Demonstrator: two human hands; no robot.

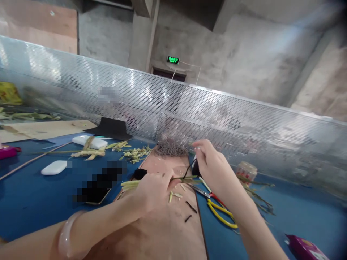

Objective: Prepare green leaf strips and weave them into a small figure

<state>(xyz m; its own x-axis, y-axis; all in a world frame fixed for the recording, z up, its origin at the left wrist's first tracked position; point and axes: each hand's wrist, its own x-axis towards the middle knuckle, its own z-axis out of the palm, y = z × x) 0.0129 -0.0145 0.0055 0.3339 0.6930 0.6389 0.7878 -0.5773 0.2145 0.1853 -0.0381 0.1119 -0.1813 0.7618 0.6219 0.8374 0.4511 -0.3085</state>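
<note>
My left hand [154, 188] is closed around a bundle of green plant stalks [129, 185], whose pale ends stick out to the left and thin green tips to the right. From the stalks a black cord [189, 167] rises to my right hand [210, 162]. That hand is raised, its fingers pinched on the cord. Beneath both hands lies a wooden board [168, 231], scattered with pale stalk scraps [176, 195] and short black cord pieces [191, 206]. A black ball of cord [140, 174] sits just behind my left hand.
Scissors with yellow handles [221, 215] lie right of the board. Behind are grey coiled cord [170, 148] and a perforated metal screen [146, 97]. To the left lie a phone [99, 193], a white case [54, 167] and plant scraps [137, 154]; to the right, a clear jar [246, 170] and purple packet [305, 247].
</note>
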